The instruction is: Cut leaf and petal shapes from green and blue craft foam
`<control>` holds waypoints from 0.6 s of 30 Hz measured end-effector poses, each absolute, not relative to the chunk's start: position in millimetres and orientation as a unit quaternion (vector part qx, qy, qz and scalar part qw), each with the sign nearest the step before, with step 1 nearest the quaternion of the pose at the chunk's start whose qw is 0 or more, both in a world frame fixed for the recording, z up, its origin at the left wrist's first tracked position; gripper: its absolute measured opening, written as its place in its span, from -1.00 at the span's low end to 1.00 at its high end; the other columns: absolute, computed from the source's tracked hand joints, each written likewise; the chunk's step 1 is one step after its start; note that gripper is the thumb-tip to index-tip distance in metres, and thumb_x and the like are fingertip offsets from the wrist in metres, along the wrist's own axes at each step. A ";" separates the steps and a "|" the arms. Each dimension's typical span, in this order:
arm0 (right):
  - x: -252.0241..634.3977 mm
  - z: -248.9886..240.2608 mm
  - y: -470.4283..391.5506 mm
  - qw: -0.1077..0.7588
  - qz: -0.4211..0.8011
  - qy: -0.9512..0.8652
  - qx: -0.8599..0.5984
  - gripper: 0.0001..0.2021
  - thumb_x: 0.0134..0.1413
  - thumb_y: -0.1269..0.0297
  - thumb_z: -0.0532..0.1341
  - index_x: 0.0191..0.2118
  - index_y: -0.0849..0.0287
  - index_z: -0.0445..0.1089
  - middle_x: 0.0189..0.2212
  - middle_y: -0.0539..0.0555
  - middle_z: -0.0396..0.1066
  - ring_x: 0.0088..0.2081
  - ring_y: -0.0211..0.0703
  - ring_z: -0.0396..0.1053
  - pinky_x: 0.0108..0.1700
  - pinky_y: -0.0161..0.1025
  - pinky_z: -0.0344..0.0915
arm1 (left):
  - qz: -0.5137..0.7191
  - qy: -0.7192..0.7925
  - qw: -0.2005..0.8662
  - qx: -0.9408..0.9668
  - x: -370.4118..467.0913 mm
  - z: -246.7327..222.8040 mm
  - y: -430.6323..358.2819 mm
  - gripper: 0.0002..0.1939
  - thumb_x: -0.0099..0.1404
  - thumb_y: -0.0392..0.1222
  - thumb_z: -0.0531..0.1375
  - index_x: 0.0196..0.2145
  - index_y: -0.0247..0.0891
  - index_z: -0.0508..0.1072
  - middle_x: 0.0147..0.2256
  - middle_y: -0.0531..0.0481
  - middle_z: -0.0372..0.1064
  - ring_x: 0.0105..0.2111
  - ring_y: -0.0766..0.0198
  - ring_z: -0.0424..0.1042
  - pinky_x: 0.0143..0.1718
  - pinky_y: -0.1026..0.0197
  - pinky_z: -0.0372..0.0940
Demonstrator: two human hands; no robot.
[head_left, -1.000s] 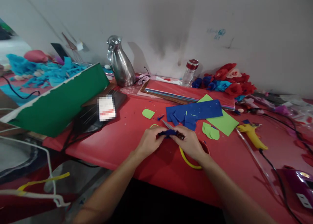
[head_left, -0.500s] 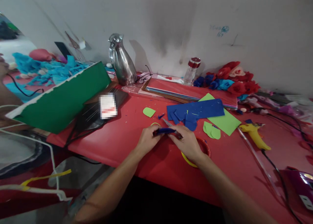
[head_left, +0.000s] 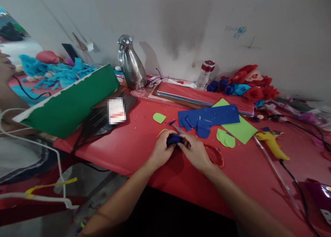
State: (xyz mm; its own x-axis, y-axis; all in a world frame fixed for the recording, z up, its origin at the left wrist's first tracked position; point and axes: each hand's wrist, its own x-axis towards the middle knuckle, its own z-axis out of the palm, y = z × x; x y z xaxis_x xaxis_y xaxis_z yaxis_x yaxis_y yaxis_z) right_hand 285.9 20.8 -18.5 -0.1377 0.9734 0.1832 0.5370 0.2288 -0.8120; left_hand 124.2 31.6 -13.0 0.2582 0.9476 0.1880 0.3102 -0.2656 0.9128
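Note:
Near the table's front edge, my left hand (head_left: 163, 150) and my right hand (head_left: 194, 150) are close together, both closed round a small dark blue piece (head_left: 174, 139). Scissors lie under and beside my right hand, with the blade tips (head_left: 178, 129) beyond the fingers and a red handle (head_left: 219, 157) to the right. Behind the hands is a blue sheet (head_left: 222, 115) with blue scraps, partly over a green sheet (head_left: 244, 130). Rounded green pieces (head_left: 227, 139) lie to the right, and a single one (head_left: 159, 118) to the left.
A yellow glue gun (head_left: 274, 145) with a black cord lies right. A steel jug (head_left: 133, 66), a red-lidded jar (head_left: 204, 75) and paper flowers (head_left: 253, 83) stand by the wall. A green board (head_left: 72, 102) is at left, where a person's arm (head_left: 10, 95) shows.
The blue piece between my hands now looks curved and shows more of its face. My fingers have shifted round it. The whole view has moved slightly, and the yellow part near the scissors is hidden.

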 end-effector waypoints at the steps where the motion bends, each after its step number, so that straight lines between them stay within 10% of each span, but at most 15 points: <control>1: 285.0 -18.7 20.4 0.364 0.301 -0.696 -0.541 -0.77 0.07 0.33 0.16 -0.13 0.06 0.43 -0.35 0.04 0.46 -0.46 -0.16 0.32 -0.34 -0.19 0.30 | 0.405 0.455 0.390 0.691 125.5 -14.9 30.4 -0.60 0.08 -0.45 0.09 -0.11 -0.21 0.33 -0.10 -0.12 0.37 -0.05 0.14 0.34 0.06 -0.02 0.21; 7: 280.2 -16.6 17.3 0.355 0.315 -0.719 -0.508 -0.76 0.08 0.39 0.10 -0.15 0.05 0.41 -0.37 0.03 0.45 -0.40 -0.11 0.36 -0.30 -0.17 0.30 | 0.428 0.433 0.385 0.694 128.8 -24.9 26.7 -0.40 -0.05 -0.53 0.00 -0.02 -0.20 0.28 -0.07 -0.14 0.26 -0.01 0.12 0.27 0.11 -0.09 0.15; 18: 303.6 -0.7 28.7 0.514 0.371 -0.545 -0.549 -0.79 0.05 0.15 0.24 -0.19 0.09 0.39 -0.26 0.09 0.48 -0.19 -0.07 0.42 -0.11 -0.11 0.34 | 0.380 0.417 0.610 0.556 152.5 14.7 58.0 -0.82 0.20 -0.28 0.16 -0.20 -0.27 0.41 -0.25 -0.03 0.46 -0.24 0.24 0.41 -0.12 0.16 0.32</control>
State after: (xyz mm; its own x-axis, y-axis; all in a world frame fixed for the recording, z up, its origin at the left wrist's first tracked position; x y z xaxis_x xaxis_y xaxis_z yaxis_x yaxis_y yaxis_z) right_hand 303.6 28.7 -0.7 0.1311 0.9794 0.1537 0.2173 0.1229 -0.9683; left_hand 152.5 58.0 14.7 0.3631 0.9278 -0.0854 0.0004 0.0915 0.9958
